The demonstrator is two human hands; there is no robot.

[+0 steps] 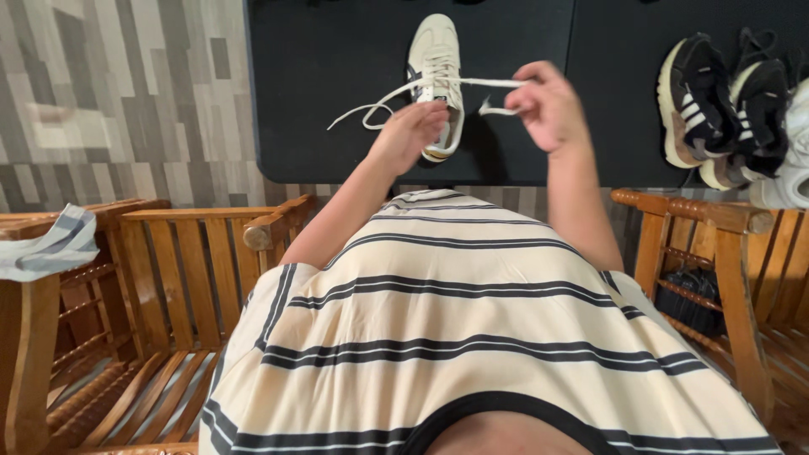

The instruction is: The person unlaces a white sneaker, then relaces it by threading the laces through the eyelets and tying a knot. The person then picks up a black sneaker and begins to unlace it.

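1. The cream sneaker (436,59) with dark side stripes lies on the black worktop (337,84), toe pointing away from me, its heel end just under my left hand (410,135).
2. My left grip is curled shut at the sneaker's tongue and holds one white lace (371,109), which loops out to the left over the worktop.
3. My right hand (549,105) sits to the right of the sneaker, lifted off the worktop. Its grip is pinched narrow on the other lace end (489,82), which runs taut across from the eyelets to my fingers; a short tail (497,110) hangs below my fingers.
4. The two hands are near each other, not touching, with the sneaker between them.
5. At the right edge of the worktop a heap of other shoes (733,109), dark and white, lies well apart from my sneaker.
6. Below the worktop stand wooden chairs (168,286), and a striped cloth (50,248) rests on the left one.
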